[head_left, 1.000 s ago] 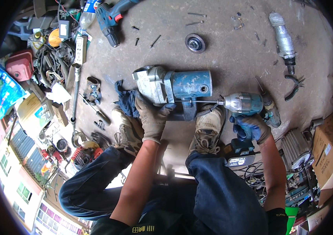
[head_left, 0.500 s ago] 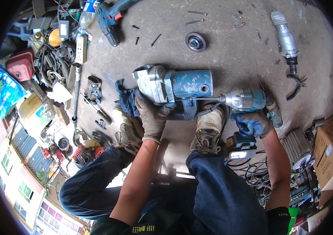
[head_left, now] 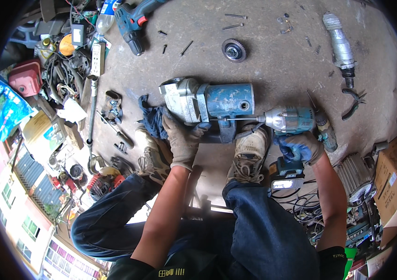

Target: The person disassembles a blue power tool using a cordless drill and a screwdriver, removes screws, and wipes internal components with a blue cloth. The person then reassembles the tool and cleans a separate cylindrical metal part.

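Observation:
A blue motor body [head_left: 229,99] with a metal gearbox housing [head_left: 180,100] lies across my feet on a dark bracket [head_left: 227,131]. My gloved left hand [head_left: 180,137] grips the housing's lower left side, beside a dark blue rag [head_left: 151,119]. My gloved right hand [head_left: 301,147] holds a teal cordless impact driver [head_left: 289,119] by its grip. The driver's long bit reaches leftward along the motor's underside to the housing; its tip is too small to make out. A screwdriver [head_left: 322,126] lies right of the driver.
A cordless drill [head_left: 128,28], toothed gear [head_left: 233,50], several loose bolts [head_left: 233,25], a silver air tool [head_left: 336,42] and black pliers [head_left: 351,105] lie on the concrete. Piled parts and a red tray [head_left: 25,79] are at left; cardboard boxes [head_left: 392,182] and a finned motor [head_left: 355,179] at right.
My right hand and the driver have shifted slightly right and upward since a second ago, and the driver's battery end has swung a little. My left hand stays on the housing.

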Tool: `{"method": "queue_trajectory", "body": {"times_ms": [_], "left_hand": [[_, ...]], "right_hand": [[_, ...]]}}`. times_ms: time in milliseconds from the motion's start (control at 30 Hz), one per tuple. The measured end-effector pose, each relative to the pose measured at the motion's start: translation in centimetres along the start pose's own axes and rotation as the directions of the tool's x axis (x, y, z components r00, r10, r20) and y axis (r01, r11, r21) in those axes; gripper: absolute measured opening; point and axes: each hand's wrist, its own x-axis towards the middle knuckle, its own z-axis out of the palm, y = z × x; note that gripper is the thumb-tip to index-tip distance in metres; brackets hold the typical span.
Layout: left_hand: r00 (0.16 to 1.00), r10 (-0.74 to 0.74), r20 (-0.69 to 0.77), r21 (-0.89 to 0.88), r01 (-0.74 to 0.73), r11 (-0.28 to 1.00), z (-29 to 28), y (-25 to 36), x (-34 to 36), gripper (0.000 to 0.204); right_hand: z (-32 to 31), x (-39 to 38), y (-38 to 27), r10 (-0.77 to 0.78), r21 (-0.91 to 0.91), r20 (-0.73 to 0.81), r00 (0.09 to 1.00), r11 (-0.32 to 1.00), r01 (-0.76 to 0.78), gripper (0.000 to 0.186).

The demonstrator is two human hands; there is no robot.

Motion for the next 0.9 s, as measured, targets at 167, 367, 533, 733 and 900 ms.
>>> {"method": "queue_trajectory", "body": {"times_ms": [167, 367, 533, 733, 900], "left_hand": [[1.000, 0.019, -0.006, -0.054, -0.019, 0.998, 0.0, 0.0, 0.1, 0.137], [1.000, 0.014, -0.012, -0.063, -0.015, 0.998, 0.0, 0.1, 0.1, 0.137], [0.999, 0.032, -0.018, -0.036, -0.033, 0.999, 0.1, 0.0, 0.1, 0.137], [0.999, 0.034, -0.006, -0.004, -0.034, 0.999, 0.1, -0.4, 0.0, 0.138], [0.998, 0.058, -0.018, -0.008, -0.058, 0.998, 0.2, -0.1, 0.1, 0.138]], "right_hand": [[0.6, 0.1, -0.1, -0.049, -0.007, 0.015, 0.999, 0.999, 0.050, 0.038], [-0.1, 0.7, 0.9, -0.013, 0.039, 0.051, 0.999, 0.999, 0.011, 0.034], [-0.3, 0.8, 1.2, -0.006, 0.050, 0.119, 0.993, 0.999, 0.000, 0.032], [1.9, 0.5, 0.7, -0.074, 0.011, -0.015, 0.997, 0.997, 0.074, 0.034], [1.6, 1.9, 1.6, -0.111, -0.064, 0.011, 0.994, 0.992, 0.111, 0.042]]}}
